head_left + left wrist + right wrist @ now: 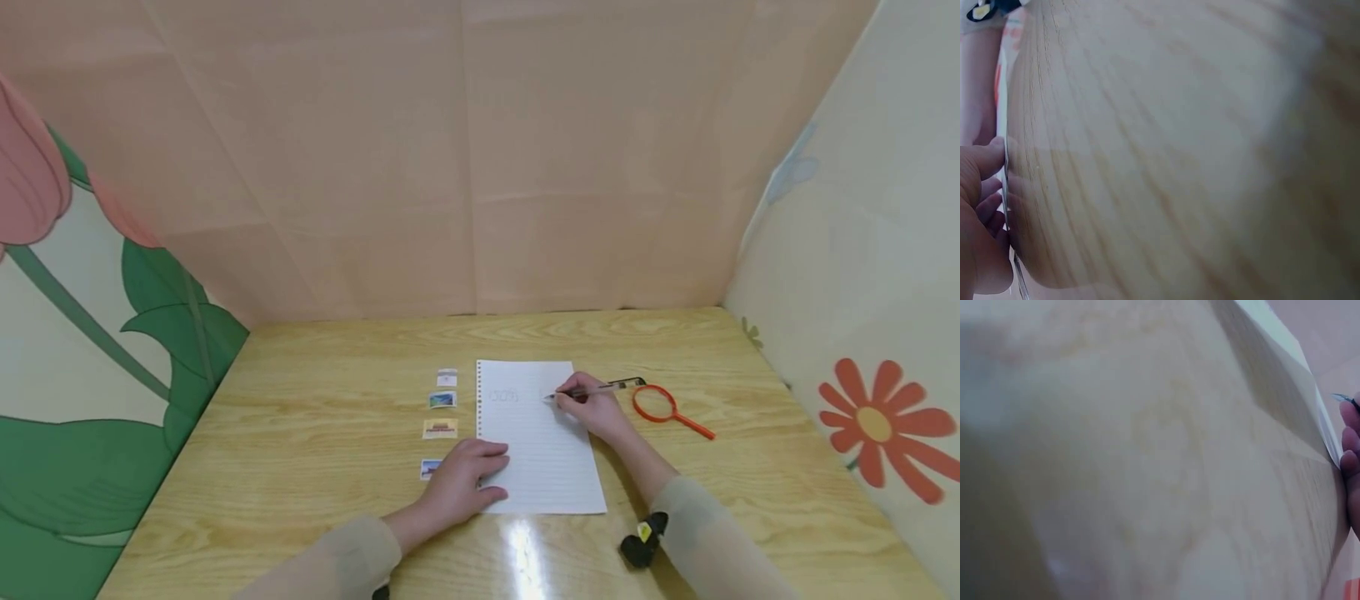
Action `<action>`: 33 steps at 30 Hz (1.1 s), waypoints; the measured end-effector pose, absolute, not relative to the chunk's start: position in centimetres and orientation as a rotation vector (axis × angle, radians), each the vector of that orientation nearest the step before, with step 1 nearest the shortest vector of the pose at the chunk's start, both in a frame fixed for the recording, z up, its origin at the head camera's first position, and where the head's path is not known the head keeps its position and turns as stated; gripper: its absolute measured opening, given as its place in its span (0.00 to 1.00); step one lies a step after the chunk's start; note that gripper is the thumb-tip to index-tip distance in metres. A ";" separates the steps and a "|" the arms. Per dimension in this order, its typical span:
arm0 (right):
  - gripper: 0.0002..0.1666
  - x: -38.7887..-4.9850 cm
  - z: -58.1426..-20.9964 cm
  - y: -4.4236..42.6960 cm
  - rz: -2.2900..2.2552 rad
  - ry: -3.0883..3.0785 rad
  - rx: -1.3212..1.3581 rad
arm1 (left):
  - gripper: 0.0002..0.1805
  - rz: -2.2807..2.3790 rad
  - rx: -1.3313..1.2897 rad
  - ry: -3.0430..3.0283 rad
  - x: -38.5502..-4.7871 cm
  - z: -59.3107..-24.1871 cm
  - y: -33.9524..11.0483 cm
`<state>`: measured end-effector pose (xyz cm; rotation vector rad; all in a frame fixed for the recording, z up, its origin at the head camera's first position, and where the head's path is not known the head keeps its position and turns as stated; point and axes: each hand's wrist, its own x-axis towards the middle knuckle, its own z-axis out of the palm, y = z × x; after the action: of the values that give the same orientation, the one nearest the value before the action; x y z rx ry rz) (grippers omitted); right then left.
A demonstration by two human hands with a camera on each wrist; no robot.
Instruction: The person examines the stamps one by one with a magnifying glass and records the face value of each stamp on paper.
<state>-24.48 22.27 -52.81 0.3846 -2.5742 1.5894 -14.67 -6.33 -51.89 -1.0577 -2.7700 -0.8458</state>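
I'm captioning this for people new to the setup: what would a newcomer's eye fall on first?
Probably the white sheet of paper on the wooden table, with the right hand holding a pen over it and the left hand resting at its left edge. Next, likely the red magnifying glass lying right of the paper and the big red flower on the right wall.

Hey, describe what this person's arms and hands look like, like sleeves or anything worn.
The left sleeve and right sleeve are plain pale beige. The left hand and right hand show no gloves. A rounded black gadget with a yellow patch sits by the right cuff.
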 end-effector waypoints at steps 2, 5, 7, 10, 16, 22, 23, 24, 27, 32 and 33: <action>0.05 -24.3 -52.8 22.2 1.591 -2.554 0.374 | 0.27 -0.847 -1.053 -2.787 -14.6 -51.8 -6.4; 0.04 -24.2 -52.8 22.2 1.571 -2.567 0.377 | 0.27 -0.847 -1.048 -2.801 -14.6 -51.8 -6.4; 0.04 -24.3 -52.7 22.1 1.551 -2.592 0.377 | 0.27 -0.849 -1.046 -2.805 -14.6 -51.7 -6.4; 0.04 -24.4 -52.6 22.0 1.519 -2.624 0.368 | 0.27 -0.851 -1.041 -2.809 -14.6 -51.6 -6.4; 0.05 -24.4 -52.3 21.9 1.508 -2.629 0.366 | 0.27 -0.855 -1.035 -2.821 -14.6 -51.6 -6.3; 0.05 -24.2 -52.2 21.9 1.487 -2.636 0.368 | 0.27 -0.854 -1.038 -2.822 -14.6 -51.6 -6.3; 0.05 -24.2 -52.3 21.9 1.480 -2.638 0.370 | 0.27 -0.853 -1.037 -2.825 -14.6 -51.6 -6.3; 0.05 -24.2 -52.3 21.9 1.474 -2.639 0.373 | 0.27 -0.850 -1.038 -2.826 -14.6 -51.6 -6.3; 0.05 -24.2 -52.3 21.9 1.448 -2.643 0.396 | 0.27 -0.843 -1.037 -2.828 -14.6 -51.6 -6.3; 0.04 -24.2 -52.3 21.9 1.441 -2.627 0.421 | 0.27 -0.833 -1.041 -2.819 -14.6 -51.6 -6.3; 0.04 -24.2 -52.3 21.9 1.442 -2.625 0.421 | 0.27 -0.833 -1.042 -2.819 -14.6 -51.6 -6.3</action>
<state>-24.21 21.93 -52.33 0.4209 -2.6255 1.4424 -14.56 -6.31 -51.57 -1.0417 -2.8185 -0.8328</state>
